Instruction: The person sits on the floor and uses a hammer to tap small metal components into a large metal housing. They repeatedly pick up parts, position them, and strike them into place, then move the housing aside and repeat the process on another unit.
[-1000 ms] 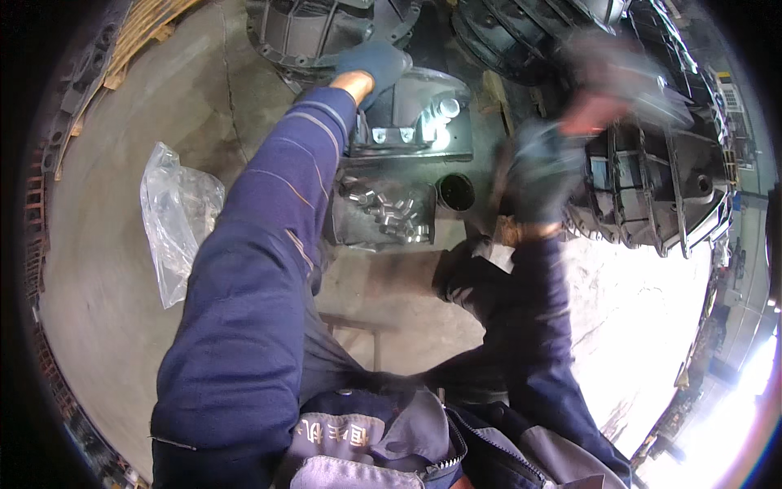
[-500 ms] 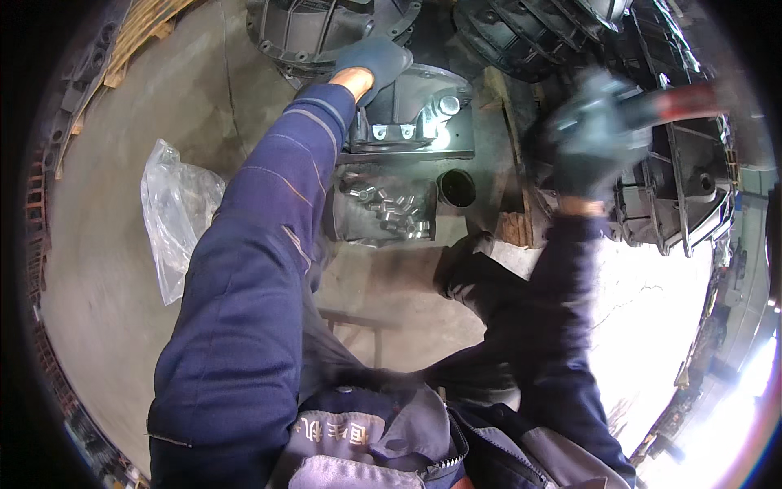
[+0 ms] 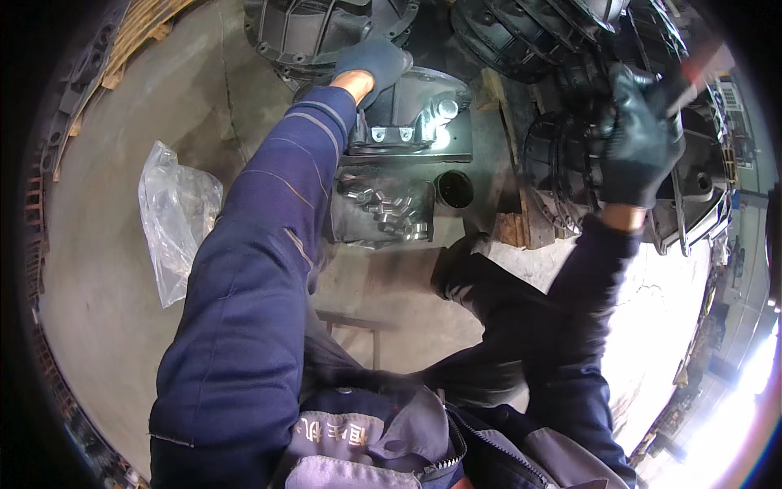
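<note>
My left hand [image 3: 368,65], in a blue-grey glove, is curled at the upper edge of a grey metal housing [image 3: 399,102]; its fingertips are hidden, so what they grip cannot be made out. This housing stands on a dark flat plate, with a bright light shining on a round boss at its right. Raised at the right, my right hand [image 3: 643,147] in a dark glove is closed round a dark-handled tool with a red part [image 3: 692,73], blurred at its far end. Below the housing, a tray [image 3: 346,224] holds several short shiny metal pieces [image 3: 395,213].
A dark round cup [image 3: 454,189] stands beside the tray. Large ribbed castings [image 3: 700,187] crowd the right, next to a wooden pallet [image 3: 513,228]; another casting [image 3: 326,33] lies at the back. A clear plastic bag [image 3: 171,220] lies on the floor at left.
My right hand has swung right with the tool, whose red part now points farther up. My left hand has stayed at the housing.
</note>
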`<action>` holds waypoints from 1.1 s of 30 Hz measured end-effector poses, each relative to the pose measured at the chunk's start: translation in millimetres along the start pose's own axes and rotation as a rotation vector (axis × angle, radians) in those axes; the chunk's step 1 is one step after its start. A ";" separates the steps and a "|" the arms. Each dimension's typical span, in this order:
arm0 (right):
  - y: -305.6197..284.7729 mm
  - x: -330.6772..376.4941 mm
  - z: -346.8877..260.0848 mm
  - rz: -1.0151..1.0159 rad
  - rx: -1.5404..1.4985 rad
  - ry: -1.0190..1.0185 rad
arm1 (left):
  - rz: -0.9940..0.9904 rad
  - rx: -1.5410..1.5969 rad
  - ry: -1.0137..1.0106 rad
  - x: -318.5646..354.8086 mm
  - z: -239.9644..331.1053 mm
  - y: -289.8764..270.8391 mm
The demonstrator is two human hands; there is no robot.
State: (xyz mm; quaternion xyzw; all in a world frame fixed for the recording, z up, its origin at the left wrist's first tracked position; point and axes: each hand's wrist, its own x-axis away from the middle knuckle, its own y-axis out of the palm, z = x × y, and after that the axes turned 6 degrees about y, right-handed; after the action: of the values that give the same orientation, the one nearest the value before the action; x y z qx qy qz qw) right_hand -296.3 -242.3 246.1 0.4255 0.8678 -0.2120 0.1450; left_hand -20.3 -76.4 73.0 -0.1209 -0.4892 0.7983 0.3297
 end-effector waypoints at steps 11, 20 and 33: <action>-24.8 35.4 66.6 -0.385 0.744 0.101 | 0.016 -0.004 0.032 1.0 -0.9 8.7; 35.6 73.9 86.3 -0.221 0.480 0.125 | -0.013 -0.018 0.041 -4.9 -0.4 7.3; 3.6 24.8 -0.3 0.014 0.190 0.078 | 0.015 -0.026 0.027 0.2 1.1 6.8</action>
State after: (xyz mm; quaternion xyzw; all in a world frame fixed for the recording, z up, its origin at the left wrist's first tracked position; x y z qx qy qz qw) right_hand -308.2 -223.3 234.7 0.4512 0.8457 -0.2757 0.0714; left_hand -23.8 -79.1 67.8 -0.1397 -0.4942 0.7925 0.3288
